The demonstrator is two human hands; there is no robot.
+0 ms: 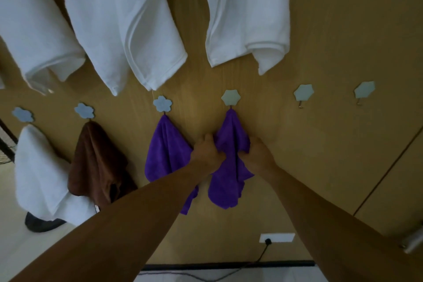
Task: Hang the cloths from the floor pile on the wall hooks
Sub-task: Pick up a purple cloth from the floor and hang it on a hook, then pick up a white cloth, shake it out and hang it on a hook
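Note:
A purple cloth (225, 181) hangs from a pale flower-shaped wall hook (231, 97) at the centre of the wooden wall. My left hand (207, 152) grips its left edge and my right hand (258, 155) grips its right edge, both at mid height. A second purple cloth (166, 153) hangs from the hook (162, 103) to the left. Further left hang a brown cloth (96, 162) and a white cloth (39, 171), each on its own hook. Two bare hooks (303, 92) (364, 90) stand to the right. The floor pile is out of view.
Large white towels (119, 25) (247, 11) hang higher on the wall above the hooks. A white socket (277, 237) with a black cable sits low on the wall. A dark object (43, 224) lies on the floor at lower left. A door seam runs at the right.

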